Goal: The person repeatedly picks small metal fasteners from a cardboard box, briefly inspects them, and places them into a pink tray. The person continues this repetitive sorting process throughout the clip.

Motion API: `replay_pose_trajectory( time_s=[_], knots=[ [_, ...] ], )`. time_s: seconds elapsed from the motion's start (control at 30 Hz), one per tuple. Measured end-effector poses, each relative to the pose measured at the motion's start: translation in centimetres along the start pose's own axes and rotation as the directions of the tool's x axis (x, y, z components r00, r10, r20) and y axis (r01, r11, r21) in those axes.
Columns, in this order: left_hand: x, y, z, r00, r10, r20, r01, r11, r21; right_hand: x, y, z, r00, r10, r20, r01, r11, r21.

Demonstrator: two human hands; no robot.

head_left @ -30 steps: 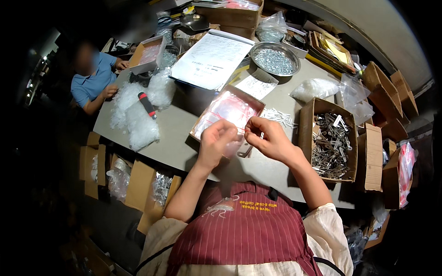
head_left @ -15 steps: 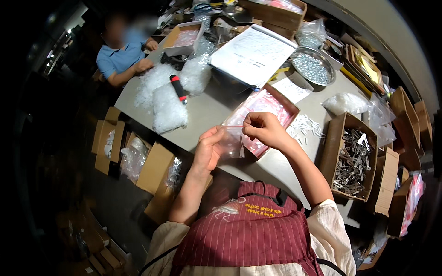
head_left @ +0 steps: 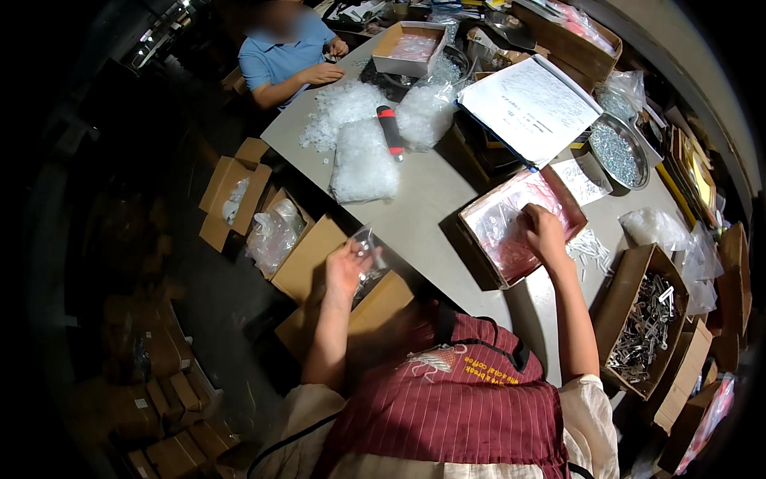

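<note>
Moved leftward, left hand (head_left: 345, 268) pinching clear bag (head_left: 365, 240), its long axis near-to-far; right hand (head_left: 546, 234), grip unclear.

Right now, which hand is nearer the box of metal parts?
Right. The right hand is at the box of pink bags, left of the box of metal parts; the left hand is farther left, beyond the table edge.

A bag box (head_left: 566, 191) (tabletop (head_left: 423, 211)) stands before the clipboard (head_left: 531, 100).
</note>
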State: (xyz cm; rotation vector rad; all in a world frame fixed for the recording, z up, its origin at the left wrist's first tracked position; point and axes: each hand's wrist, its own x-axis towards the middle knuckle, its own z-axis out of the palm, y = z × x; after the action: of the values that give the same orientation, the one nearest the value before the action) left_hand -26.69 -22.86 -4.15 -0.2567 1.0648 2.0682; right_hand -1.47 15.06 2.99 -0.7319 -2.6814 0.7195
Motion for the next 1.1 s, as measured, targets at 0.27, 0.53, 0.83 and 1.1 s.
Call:
replay_pose_trajectory(
  time_s=[0.27,0.53,0.83,1.1],
  knots=[
    [-1.5,-2.3,-2.6,0.759,0.599,0.255,-0.195,-0.164,0.967,-3.4,0.5,-5.4,0.977,0.171,0.127,-0.209,0.653,0.728],
    [-6.2,-6.8,23.5,0.683,0.14,0.717,-0.694,0.431,0.576,-9.9,-3.3,-8.2,0.986,0.126,0.112,-0.159,0.475,0.865],
    [-8.7,-13.1,30.4,0.533,-0.371,0.76,-0.646,0.401,0.649,-16.4,-2.7,-6.3,0.971,0.23,-0.06,-0.174,0.861,0.478],
    [-7.9,-17.0,25.8,0.559,-0.469,0.684,-0.716,0.143,0.683,-16.3,3.3,-4.2,0.894,0.382,-0.234,-0.36,0.924,0.132]
  ],
)
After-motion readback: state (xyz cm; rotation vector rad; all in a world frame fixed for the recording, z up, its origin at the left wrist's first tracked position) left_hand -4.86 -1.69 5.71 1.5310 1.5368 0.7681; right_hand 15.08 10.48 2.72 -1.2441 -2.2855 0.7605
